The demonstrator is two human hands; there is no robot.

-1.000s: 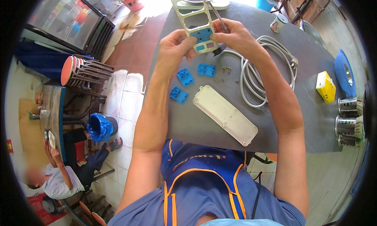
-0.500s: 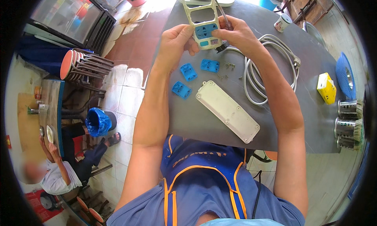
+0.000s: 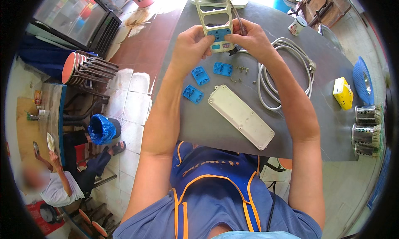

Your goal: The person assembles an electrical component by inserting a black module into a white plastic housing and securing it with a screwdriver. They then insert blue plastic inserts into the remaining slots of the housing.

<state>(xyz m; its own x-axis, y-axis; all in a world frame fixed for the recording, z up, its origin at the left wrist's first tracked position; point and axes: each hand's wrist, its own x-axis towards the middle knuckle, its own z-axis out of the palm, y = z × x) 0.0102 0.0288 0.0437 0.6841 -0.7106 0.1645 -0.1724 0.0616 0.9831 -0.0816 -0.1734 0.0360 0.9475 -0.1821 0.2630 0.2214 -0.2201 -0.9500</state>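
Both my hands grip the white frame of a power strip (image 3: 215, 14) above the far part of the table. A blue socket insert (image 3: 219, 34) sits in its near opening; the openings beyond it have no insert. My left hand (image 3: 192, 45) holds the left edge, thumb on the insert. My right hand (image 3: 252, 38) holds the right edge, its thumb also at the insert, with a dark cord beside the fingers. Three loose blue inserts, one of them a socket insert (image 3: 200, 75), lie below my hands. A white back cover (image 3: 241, 117) rests diagonally nearer me, close to small metal pieces (image 3: 242, 69).
A coiled grey cable (image 3: 262, 87) with a plug lies under my right forearm. Farther right are a cup (image 3: 298, 25), a yellow packet (image 3: 343, 93), a blue basket (image 3: 363, 80) and metal holders (image 3: 365, 134). A person (image 3: 62, 185) sits at another table on the left.
My left thumb has moved onto the blue insert, and my right thumb has shifted toward its right edge. The frame has tipped slightly.
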